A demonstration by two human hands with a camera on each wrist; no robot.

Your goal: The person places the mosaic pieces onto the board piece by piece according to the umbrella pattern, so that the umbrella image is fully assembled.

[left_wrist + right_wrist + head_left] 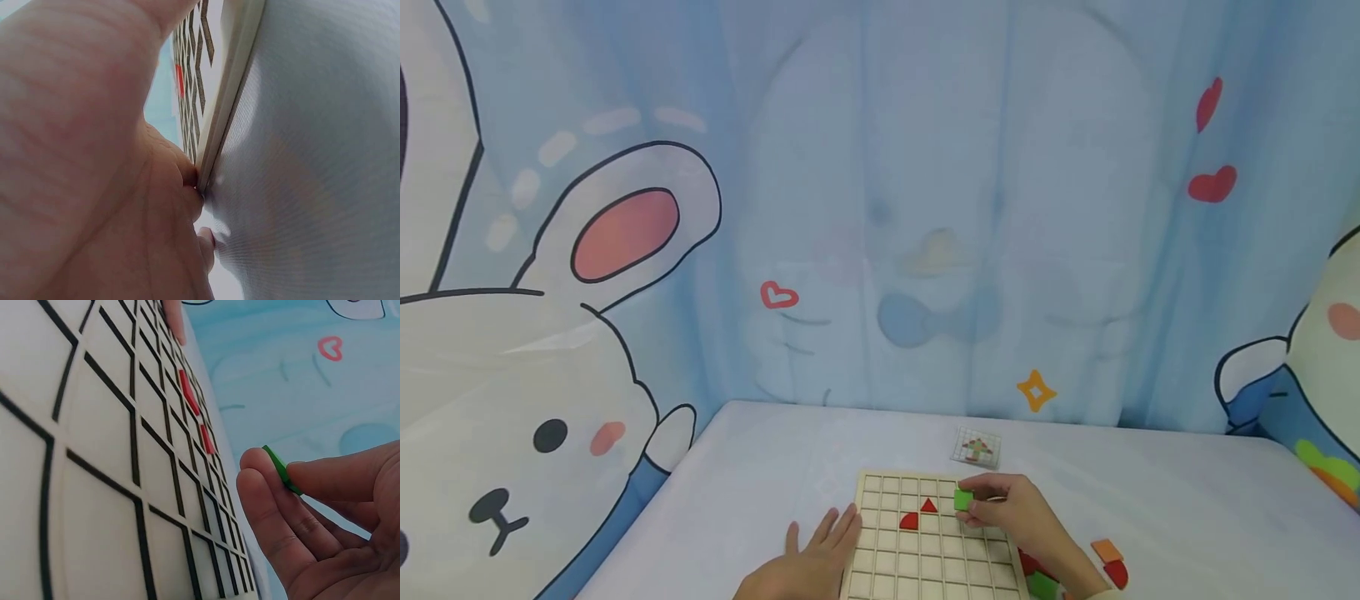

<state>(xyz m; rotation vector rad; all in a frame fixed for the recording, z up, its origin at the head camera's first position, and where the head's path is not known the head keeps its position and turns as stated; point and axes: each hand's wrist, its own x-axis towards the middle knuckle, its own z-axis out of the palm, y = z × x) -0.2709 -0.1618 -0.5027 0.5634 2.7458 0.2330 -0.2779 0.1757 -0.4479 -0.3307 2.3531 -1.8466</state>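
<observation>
Left hand [808, 558] rested straight-fingered against the edge of the grid board [887, 562], gripping nothing, probably steadying it | right hand [1002, 504] pinched the green tile [963, 500] over the board, likely for fine control | red quarter-circle [910, 522] and red triangle [928, 506] lay on the board between the hands | picture card [977, 448] lay beyond the right hand, presumably for viewing

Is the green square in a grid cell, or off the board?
Off the board: the right hand pinches the green square, and the right wrist view shows it apart from the board, curtain visible between.
</observation>
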